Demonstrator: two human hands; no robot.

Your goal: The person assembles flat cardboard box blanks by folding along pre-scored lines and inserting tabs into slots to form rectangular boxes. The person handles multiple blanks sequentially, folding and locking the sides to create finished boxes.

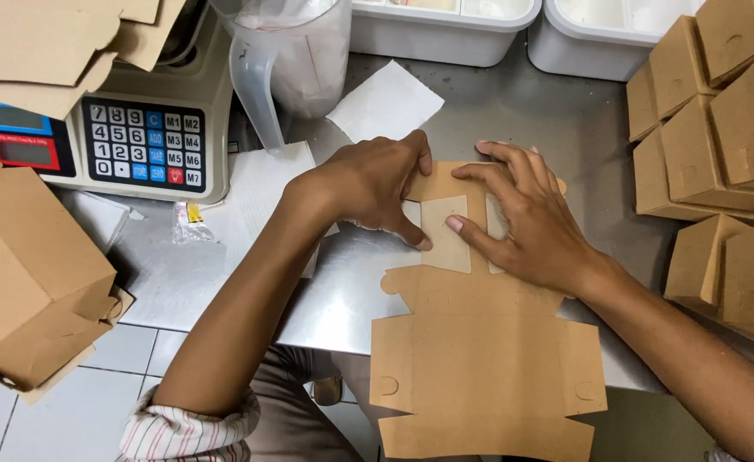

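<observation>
In the head view, both hands press flat on 1 unfolded cardboard box blank (479,342) lying on the steel counter (342,299). Its long axis runs from far to near, and its near end hangs over the counter edge. The left hand (372,184) and right hand (526,214) rest on the far end, equally close, fingers spread wide, holding nothing. Folded boxes (719,128) stand at the right, a scale (141,137) at the far left.

Both hands (454,210) palm-down, fingers spread, thumbs apparently pressing; forearms angled inward.
</observation>
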